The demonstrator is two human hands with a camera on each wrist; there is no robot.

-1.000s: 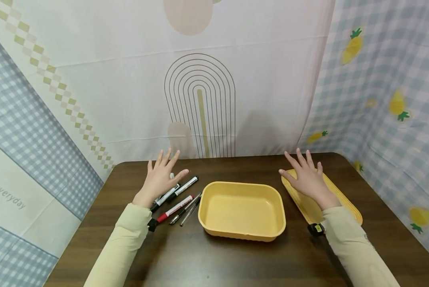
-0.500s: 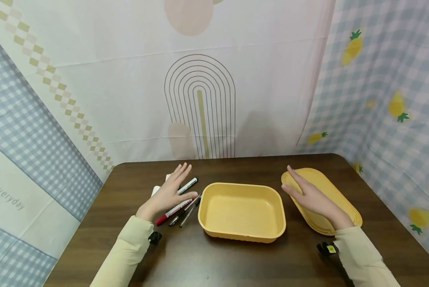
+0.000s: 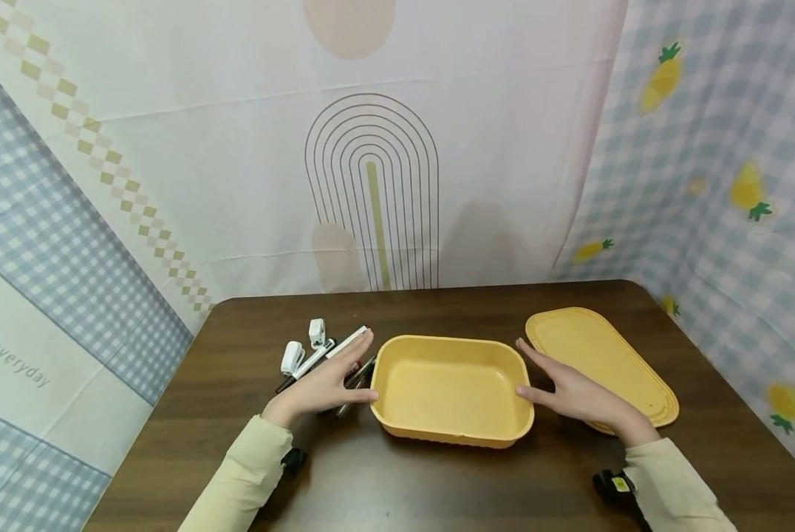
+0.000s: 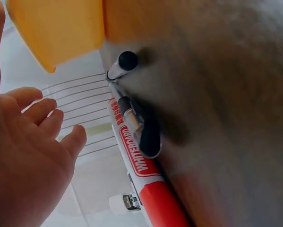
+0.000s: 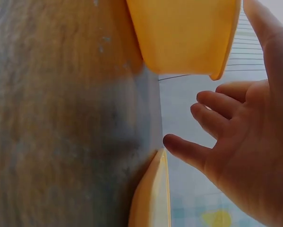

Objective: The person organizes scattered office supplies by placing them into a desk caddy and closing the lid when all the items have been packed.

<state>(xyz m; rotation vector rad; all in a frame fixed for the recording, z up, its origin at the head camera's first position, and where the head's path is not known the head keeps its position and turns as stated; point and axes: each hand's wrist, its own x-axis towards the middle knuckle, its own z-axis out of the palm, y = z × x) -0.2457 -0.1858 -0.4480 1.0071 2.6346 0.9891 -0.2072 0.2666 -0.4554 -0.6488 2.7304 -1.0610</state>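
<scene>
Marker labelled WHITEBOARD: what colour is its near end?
Red; the marker's near end shows best in the left wrist view.

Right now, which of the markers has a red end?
The marker with the red WHITEBOARD label, large in the left wrist view; the other two markers show black ends.

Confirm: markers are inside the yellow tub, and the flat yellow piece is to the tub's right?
Not quite: the head view shows the markers on the table, left of the yellow tub, not inside it. The flat yellow piece is to its right.
</scene>
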